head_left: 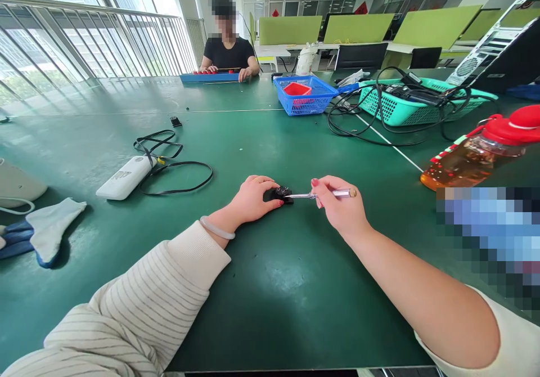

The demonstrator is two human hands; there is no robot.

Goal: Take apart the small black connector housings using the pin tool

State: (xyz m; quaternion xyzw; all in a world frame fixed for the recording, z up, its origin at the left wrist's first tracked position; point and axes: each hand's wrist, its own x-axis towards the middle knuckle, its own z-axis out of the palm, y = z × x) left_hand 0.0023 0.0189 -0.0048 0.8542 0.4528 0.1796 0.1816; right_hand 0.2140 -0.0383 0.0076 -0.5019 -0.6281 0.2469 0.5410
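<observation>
My left hand point(252, 198) rests low on the green table point(270, 287), its thumb and fingers closed round a small black part point(285, 192) with a knobbly upper face. What exactly this part is, I cannot make out. A thin screwdriver point(302, 196) with a metal shaft and pale handle lies almost level in my right hand point(343, 208), pinched between thumb and fingers. Its tip meets or nearly meets the right side of the black part; the exact contact is too small to see. My left palm hides some of the part.
Left of my hands lie a white power bank point(126, 178), a black cable point(189, 164) and a glove point(53, 228). Blue point(304, 104) and teal point(392, 112) baskets stand farther back, cables around them. A red-lidded bottle point(472, 160) is at right. Another person point(230, 53) sits opposite.
</observation>
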